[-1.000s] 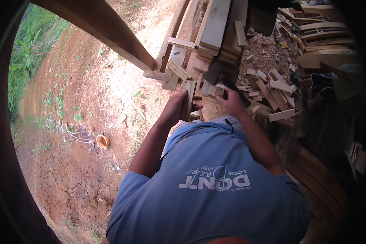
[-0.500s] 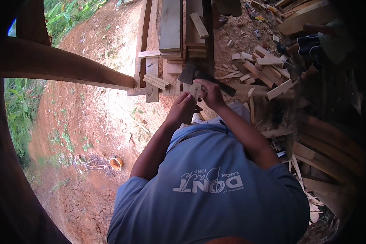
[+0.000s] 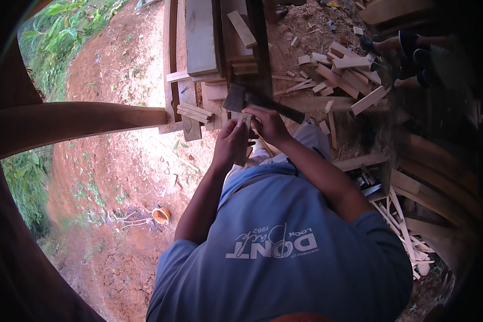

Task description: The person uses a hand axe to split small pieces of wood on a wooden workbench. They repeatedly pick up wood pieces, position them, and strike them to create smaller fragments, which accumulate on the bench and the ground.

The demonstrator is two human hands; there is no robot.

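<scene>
Just in front of my body, my left hand [image 3: 230, 140] is wrapped round a short flat piece of wood [image 3: 245, 118], which stands roughly upright. The fingers of my right hand [image 3: 269, 127] are closed at the wood's upper end, pinching or pressing it. Right beyond my hands lies a hatchet [image 3: 234, 99], its dark head to the left and its handle stretching right behind my right hand. A small stack of light wooden strips [image 3: 195, 112] rests on boards left of the hatchet.
Long planks [image 3: 202, 43] extend away ahead, a loose block [image 3: 242, 29] on them. Cut offcuts [image 3: 338, 78] are heaped at the right. A thick beam [image 3: 91, 124] crosses the left side. Another person's legs [image 3: 413, 59] show at far right. An orange container [image 3: 161, 216] sits on the dirt.
The view has shifted, so the planks, hatchet and my hands appear farther left. My grip on the piece of wood looks much the same.
</scene>
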